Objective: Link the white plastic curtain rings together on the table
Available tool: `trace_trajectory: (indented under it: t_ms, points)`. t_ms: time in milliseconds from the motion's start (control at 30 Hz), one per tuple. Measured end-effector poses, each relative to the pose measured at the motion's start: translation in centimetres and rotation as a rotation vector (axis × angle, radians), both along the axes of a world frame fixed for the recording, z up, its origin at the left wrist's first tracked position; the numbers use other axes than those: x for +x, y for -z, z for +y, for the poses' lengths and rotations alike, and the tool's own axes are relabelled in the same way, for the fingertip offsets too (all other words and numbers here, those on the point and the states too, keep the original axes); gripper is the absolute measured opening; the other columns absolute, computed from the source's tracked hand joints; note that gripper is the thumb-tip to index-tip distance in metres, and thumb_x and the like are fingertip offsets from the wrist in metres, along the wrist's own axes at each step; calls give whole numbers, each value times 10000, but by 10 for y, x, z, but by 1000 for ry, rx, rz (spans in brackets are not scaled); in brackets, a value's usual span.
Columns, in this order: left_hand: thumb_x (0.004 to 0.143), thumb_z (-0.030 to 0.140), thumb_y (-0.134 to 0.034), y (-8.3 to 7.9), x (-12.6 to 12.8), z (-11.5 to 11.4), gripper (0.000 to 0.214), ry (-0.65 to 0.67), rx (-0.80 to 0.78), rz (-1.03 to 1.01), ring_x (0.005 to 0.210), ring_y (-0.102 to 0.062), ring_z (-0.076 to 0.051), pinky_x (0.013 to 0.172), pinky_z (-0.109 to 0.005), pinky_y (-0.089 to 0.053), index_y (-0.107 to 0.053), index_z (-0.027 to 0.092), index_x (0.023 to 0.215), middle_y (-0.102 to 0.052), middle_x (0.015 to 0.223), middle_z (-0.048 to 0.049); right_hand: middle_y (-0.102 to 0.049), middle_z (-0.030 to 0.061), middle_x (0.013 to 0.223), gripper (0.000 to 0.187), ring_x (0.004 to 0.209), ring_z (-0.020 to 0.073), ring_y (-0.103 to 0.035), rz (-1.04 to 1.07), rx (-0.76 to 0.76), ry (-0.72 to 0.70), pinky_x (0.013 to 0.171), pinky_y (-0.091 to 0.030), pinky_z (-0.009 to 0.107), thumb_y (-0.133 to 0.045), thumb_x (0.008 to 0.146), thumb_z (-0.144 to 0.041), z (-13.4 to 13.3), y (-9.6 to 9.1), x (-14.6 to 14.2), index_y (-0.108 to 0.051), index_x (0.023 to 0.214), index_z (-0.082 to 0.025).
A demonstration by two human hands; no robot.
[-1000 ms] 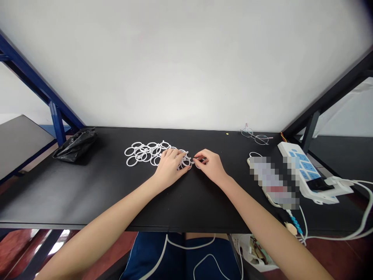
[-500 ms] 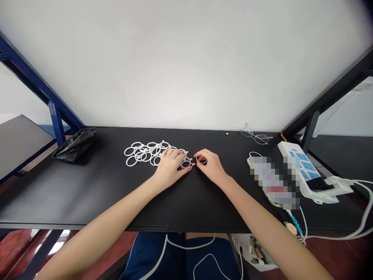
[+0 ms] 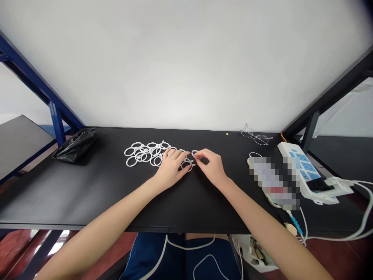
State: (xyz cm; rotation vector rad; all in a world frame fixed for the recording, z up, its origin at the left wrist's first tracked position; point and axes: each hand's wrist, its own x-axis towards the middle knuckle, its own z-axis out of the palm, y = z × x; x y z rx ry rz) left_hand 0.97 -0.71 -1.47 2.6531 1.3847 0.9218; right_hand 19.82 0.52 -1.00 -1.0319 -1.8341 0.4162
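Several white plastic rings (image 3: 144,152) lie linked in a loose heap on the black table (image 3: 101,190). My left hand (image 3: 171,167) rests on the heap's right end, fingers curled down onto the rings there. My right hand (image 3: 211,165) is just to the right of it and pinches a single white ring (image 3: 194,153) between thumb and fingertips, a little above the table. The two hands almost touch.
A crumpled black plastic bag (image 3: 75,144) lies at the far left. Wire-framed glasses (image 3: 256,137) sit at the back right. A white and blue power strip (image 3: 305,171) with cables and a blurred-out object (image 3: 274,181) fill the right side.
My right hand has lifted its ring slightly and brought it left toward the heap. My left hand has barely moved.
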Motion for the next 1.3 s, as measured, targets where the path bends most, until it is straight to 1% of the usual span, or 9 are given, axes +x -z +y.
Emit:
trace_trajectory:
  t_ms: [200, 300, 433, 533, 633, 700, 800, 1067, 1300]
  points:
    - [960, 294, -491, -3, -1, 0, 327, 27, -22, -5, 1039, -562, -223, 1120, -499, -261, -512, 210, 1275, -651, 1061, -57, -730, 36, 861, 141, 823, 200, -697, 40, 50, -88, 781, -570, 352, -580, 855, -149, -4, -3, -2, -674, 784, -228]
    - [953, 244, -483, -3, -1, 0, 229, 53, -23, -26, 1012, -573, -207, 1119, -491, -259, -569, 215, 1164, -674, 1023, -40, -735, 37, 892, 147, 845, 196, -704, 35, 64, -169, 798, -579, 354, -579, 868, -168, -6, -2, -4, -675, 779, -233]
    - [935, 204, -489, -4, -1, 1, 150, 60, 0, -45, 971, -586, -195, 1112, -480, -272, -600, 214, 1034, -691, 962, -27, -729, 39, 906, 136, 855, 196, -698, 19, 65, -192, 795, -582, 356, -586, 867, -182, -8, -1, -7, -673, 781, -240]
    - [934, 242, -518, -4, 0, 1, 113, 48, 8, -59, 961, -592, -199, 1108, -483, -281, -600, 220, 1009, -695, 951, -24, -719, 40, 883, 111, 835, 193, -687, 43, 98, -148, 786, -576, 348, -593, 862, -188, -9, -4, -7, -666, 795, -239]
    - [926, 330, -568, -4, 0, 2, 124, 36, 32, -81, 931, -599, -193, 1109, -478, -287, -597, 216, 966, -689, 921, -18, -699, 45, 842, 106, 805, 195, -671, 65, 126, -17, 771, -566, 345, -577, 873, -203, -9, -8, -6, -654, 806, -232]
    - [911, 367, -596, -4, 0, 2, 158, 36, 48, -96, 900, -599, -180, 1109, -467, -295, -591, 212, 942, -679, 902, -14, -684, 50, 830, 118, 788, 197, -662, 64, 107, 65, 759, -564, 347, -552, 887, -214, -7, -8, -4, -651, 823, -228]
    - [900, 367, -609, -3, -1, 2, 163, 35, 61, -119, 844, -592, -163, 1093, -452, -322, -574, 209, 891, -654, 843, -1, -677, 60, 865, 142, 781, 192, -660, 69, 68, 90, 739, -568, 340, -513, 898, -206, -4, -6, -1, -654, 878, -221]
    - [840, 466, -660, -7, -1, 1, 281, 28, 71, -133, 796, -562, -168, 1059, -455, -347, -559, 203, 831, -614, 769, 4, -681, 42, 871, 210, 738, 166, -652, 46, 35, -67, 684, -572, 303, -501, 833, -140, -7, -5, -3, -666, 937, -219]
    - [963, 404, -486, -13, -2, -2, 265, 37, 62, -152, 784, -543, -183, 980, -438, -383, -578, 199, 822, -632, 768, -21, -686, 37, 832, 157, 704, 161, -653, 85, 21, -143, 617, -571, 285, -542, 863, -238, -13, -12, -3, -676, 942, -221]
